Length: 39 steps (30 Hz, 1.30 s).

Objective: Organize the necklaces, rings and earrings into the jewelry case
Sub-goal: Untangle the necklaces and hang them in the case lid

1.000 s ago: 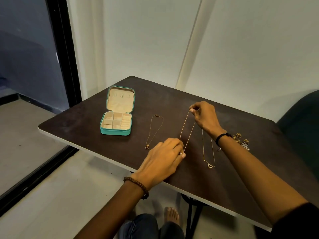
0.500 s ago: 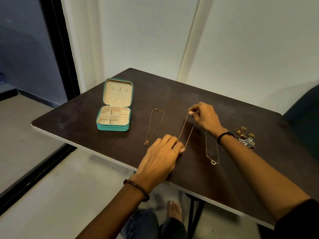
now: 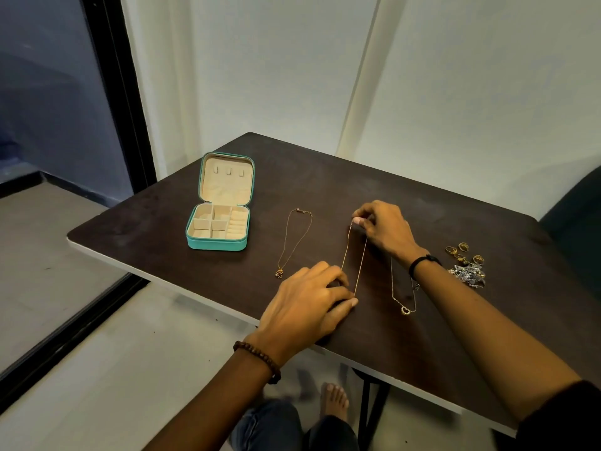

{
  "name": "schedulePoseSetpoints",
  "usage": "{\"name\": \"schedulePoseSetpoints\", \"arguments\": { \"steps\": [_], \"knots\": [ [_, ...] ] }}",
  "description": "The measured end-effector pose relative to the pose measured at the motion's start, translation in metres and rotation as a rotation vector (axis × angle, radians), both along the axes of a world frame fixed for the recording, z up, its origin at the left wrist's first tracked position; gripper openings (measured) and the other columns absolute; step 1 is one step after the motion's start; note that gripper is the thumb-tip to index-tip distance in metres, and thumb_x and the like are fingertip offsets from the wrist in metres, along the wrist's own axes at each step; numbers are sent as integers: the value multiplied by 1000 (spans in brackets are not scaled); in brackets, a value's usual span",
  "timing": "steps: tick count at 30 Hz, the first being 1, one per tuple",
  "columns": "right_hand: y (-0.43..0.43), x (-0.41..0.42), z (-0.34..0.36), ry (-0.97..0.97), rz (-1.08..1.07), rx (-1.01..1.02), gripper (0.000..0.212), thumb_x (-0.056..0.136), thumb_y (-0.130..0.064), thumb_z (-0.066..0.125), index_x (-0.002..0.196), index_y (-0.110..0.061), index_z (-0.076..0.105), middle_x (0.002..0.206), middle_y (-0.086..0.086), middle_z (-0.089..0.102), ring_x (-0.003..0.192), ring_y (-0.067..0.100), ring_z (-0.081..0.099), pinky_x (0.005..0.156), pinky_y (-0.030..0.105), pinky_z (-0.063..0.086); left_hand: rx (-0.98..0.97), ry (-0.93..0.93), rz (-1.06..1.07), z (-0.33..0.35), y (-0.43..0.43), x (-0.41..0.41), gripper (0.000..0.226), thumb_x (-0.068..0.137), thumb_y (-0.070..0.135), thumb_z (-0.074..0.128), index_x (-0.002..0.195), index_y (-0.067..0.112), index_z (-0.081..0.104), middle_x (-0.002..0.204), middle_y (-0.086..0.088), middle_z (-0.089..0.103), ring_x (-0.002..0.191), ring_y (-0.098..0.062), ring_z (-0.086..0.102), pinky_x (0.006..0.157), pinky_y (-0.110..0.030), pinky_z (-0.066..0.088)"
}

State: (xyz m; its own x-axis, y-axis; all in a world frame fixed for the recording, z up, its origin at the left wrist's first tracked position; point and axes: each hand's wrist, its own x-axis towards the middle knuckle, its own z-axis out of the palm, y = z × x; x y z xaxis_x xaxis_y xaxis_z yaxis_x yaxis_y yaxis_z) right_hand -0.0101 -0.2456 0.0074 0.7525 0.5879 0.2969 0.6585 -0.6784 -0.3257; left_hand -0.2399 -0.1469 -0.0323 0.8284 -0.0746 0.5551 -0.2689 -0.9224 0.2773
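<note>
- While the sorting is, by the look of it, only at its first piece, you hold the thin gold chain necklace (image 3: 361,265) drawn out on the dark brown wooden table (image 3: 325,177). It lies between two other necklaces and well apart from the case.
- Your right hand (image 3: 385,229) pinches the far end of the chain between thumb and fingertips. Whether that end is the clasp is too small to tell.
- Your left hand (image 3: 305,304) lies palm-down near the table's front edge. Its thumb and forefinger appear to close on the near end of the chain, and any pendant is hidden beneath it.
- Held taut from both ends, the two strands run straight and uncrossed, probably to prevent tangling before the lift.
- The teal zip-round jewelry case (image 3: 216,245) sits open at the left, its lid opened back. Three small hooks in the cream lining suit necklaces; the tray holds square compartments and ring rolls.
- A gold necklace with a small pendant (image 3: 279,272) lies left of the held chain. A gold necklace with a heart pendant (image 3: 405,309) lies right of it, partly under your right wrist.
- The gold rings (image 3: 461,250) and a silvery cluster of earrings (image 3: 468,275) lie beyond that wrist.
- No brand, label or writing is legible anywhere.
</note>
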Motion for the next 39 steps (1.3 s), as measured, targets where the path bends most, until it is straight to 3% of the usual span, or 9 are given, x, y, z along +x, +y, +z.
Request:
{"name": "schedulePoseSetpoints", "arguments": {
  "steps": [7, 13, 27, 32, 39],
  "knots": [
    [3, 7, 0, 64, -10, 2, 12, 94, -33, 70, 98, -24, 76, 103, -3, 73, 95, 13, 63, 83, 43, 58, 44, 33, -36, 1, -1, -3, 31, 100, 41, 50, 115, 28, 73, 109, 8, 65, 97, -7, 55, 72, -23, 44],
    [4, 9, 1, 84, -40, -15, 11, 93, -34, 71, 97, -26, 76, 102, -5, 72, 97, 14, 64, 86, 48, 57, 105, 54, -28, 4, -2, -5, 35, 100, 45, 46, 123, 30, 69, 110, 8, 63, 96, -8, 52, 69, -23, 39],
    [6, 3, -2, 30, -100, 6, 13, 93, -32, 71, 101, -23, 77, 104, -1, 74, 101, 20, 66, 86, 50, 57, 147, 32, 13, 5, -4, -5, 35, 100, 43, 45, 117, 29, 72, 110, 10, 70, 101, -8, 57, 71, -27, 46],
    [5, 3, -2, 56, -126, 31, 15, 94, -34, 70, 102, -24, 78, 106, -3, 73, 104, 17, 64, 83, 41, 53, 143, 17, 25, 5, -5, -5, 35, 100, 43, 46, 115, 28, 73, 109, 9, 70, 101, -9, 57, 72, -27, 46],
    [6, -3, 1, 38, -154, 44, 17, 93, -32, 71, 105, -22, 79, 108, -2, 74, 106, 19, 66, 82, 39, 52, 107, 20, 32, 5, -4, -5, 33, 99, 43, 48, 114, 29, 74, 107, 10, 70, 100, -7, 57, 73, -25, 43]
  ]
}}
